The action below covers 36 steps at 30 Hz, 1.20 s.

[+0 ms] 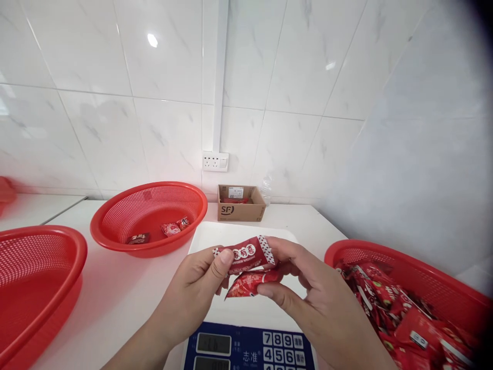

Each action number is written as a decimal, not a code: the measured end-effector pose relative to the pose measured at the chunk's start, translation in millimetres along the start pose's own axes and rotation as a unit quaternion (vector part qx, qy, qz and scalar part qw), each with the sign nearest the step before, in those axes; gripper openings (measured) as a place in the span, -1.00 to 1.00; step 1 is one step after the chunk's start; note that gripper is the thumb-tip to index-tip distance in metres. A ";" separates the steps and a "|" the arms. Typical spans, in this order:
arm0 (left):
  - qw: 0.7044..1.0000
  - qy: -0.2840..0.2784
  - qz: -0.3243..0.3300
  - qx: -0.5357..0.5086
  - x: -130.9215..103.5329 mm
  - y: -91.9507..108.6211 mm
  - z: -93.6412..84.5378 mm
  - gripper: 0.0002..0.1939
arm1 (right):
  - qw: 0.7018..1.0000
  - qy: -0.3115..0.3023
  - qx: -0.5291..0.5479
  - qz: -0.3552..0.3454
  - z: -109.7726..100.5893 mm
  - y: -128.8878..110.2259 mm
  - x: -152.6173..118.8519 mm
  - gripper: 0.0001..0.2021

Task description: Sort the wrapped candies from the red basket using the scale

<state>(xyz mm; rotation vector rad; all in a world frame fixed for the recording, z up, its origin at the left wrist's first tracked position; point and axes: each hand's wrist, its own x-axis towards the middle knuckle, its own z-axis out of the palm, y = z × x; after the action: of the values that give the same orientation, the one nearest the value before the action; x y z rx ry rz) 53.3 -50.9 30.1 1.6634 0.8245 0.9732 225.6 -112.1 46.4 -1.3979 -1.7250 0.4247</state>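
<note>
Above the white pan of a digital scale [250,349], both hands are close together. My left hand [204,277] pinches the left end of a dark red wrapped packet [248,255] with white lettering and dotted ends. My right hand [304,288] touches that packet's right end with its fingers. Between its thumb and fingers it also holds a brighter red packet [248,283], which hangs just below the first. Part of each packet is hidden by the fingers.
A red basket [408,267] piled with red packets stands at the right. Behind at the left, another red basket [148,205] holds several packets. One more red basket [38,288] is at the far left. A cardboard box [242,211] stands near the tiled wall.
</note>
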 end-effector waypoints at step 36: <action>0.876 -0.170 0.122 0.435 15.1 -42.4 -0.2 -0.51 | 0.973 0.010 -0.221 0.062 -0.6 26.2 14.0 -0.61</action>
<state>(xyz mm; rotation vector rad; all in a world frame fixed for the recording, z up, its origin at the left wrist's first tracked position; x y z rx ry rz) 57.0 -26.3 -7.4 2.6744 0.8779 0.4255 242.4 -91.1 33.6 -1.8255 -1.7902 0.0902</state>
